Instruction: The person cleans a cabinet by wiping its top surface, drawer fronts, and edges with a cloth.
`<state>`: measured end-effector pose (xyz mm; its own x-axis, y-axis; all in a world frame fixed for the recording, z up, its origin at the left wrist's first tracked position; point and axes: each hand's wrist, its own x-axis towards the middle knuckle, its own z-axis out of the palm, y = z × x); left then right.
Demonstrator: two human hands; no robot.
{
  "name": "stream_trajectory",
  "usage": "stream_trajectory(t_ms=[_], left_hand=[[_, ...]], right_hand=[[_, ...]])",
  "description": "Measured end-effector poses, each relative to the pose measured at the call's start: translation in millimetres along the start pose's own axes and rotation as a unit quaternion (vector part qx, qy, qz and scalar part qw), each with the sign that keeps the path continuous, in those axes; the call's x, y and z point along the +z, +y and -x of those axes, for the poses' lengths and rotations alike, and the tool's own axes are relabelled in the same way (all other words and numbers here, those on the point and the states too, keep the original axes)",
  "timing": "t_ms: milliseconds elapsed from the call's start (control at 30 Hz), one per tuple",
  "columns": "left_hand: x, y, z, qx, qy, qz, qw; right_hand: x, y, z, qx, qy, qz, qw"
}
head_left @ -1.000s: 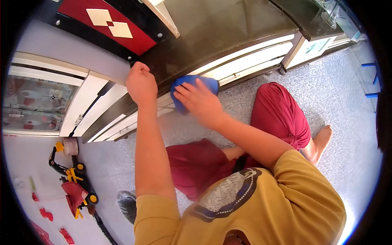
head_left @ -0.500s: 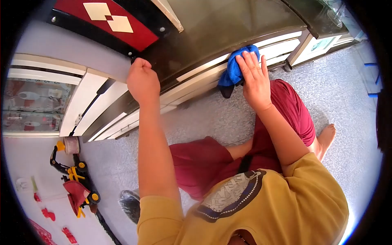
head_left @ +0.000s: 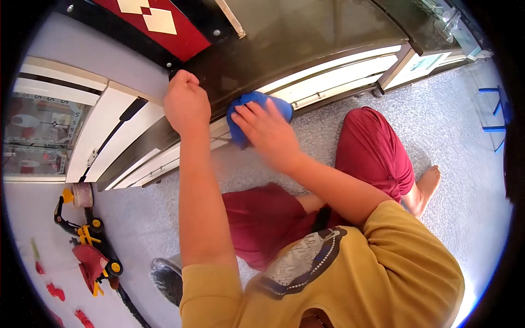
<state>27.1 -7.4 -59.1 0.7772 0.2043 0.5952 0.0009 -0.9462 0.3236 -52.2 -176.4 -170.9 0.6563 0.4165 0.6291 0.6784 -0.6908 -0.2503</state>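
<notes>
My right hand [head_left: 268, 128] presses a blue cloth [head_left: 239, 105] against the pale front of a low cabinet [head_left: 333, 79], just below its dark top edge. The fingers lie over the cloth, and its dark corner hangs below. My left hand [head_left: 187, 104] is closed in a fist at the dark cabinet top [head_left: 295, 35], beside the corner of a red and black panel [head_left: 164, 27] with cream squares. Whatever is inside that fist is hidden.
White cabinet doors with glass [head_left: 41, 131] stand at the left. A toy excavator [head_left: 90, 240] in black, yellow and red is at the lower left. My bent legs in maroon trousers [head_left: 366, 147] rest on the speckled floor [head_left: 322, 123], close to the cabinet.
My right hand has slid the blue cloth leftward along the cabinet front, closer to my left hand. The left fist stays at the panel's corner, and the view has shifted slightly.
</notes>
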Motion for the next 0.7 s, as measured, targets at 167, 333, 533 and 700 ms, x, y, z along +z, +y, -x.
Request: stream_trajectory(t_ms=[167,333,533,700], left_hand=[[2.6,-8.6,0.2,0.010,0.002,0.016,1.000],[4.3,-9.8,0.8,0.010,0.004,-0.001,1.000],[2.5,-10.3,-0.6,0.012,-0.013,-0.005,1.000],[0.8,-9.4,-0.7,-0.001,-0.016,-0.010,1.000]], right_hand=[[-35.5,38.0,17.3,0.004,-0.013,0.072,0.997],[-75.0,99.8,47.4,0.091,-0.038,0.209,0.973],[-94.8,134.7,61.6,0.119,0.035,0.186,0.975],[-102.9,169.7,75.0,0.189,0.082,0.221,0.953]])
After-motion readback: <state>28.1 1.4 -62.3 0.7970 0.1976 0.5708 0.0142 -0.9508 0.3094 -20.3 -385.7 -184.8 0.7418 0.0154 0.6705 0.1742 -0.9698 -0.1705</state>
